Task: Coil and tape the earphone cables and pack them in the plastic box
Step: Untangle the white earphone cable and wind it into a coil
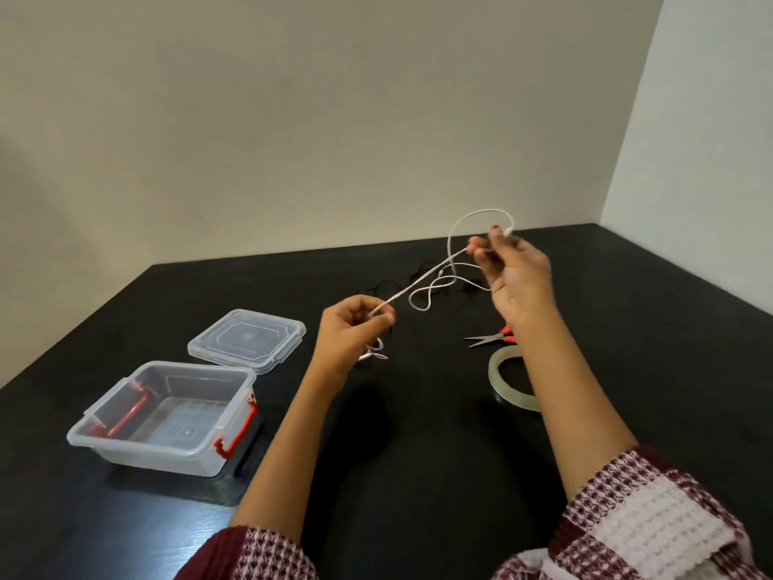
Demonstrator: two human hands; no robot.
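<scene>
Earphone cable (401, 294), seemingly taut, pinched by left hand (351, 332) and right hand (518, 282).

No text, label, brand, number or sign can be read anywhere in view. Plastic box (159, 458): clear walls and red clasps, with only moulded grid lines on its floor and no lettering to make out. Lid (247, 341): a raised, angular outline in the plastic and no characters. Tape roll (513, 402) and scissors (487, 339): no marking is legible at this resolution.
</scene>
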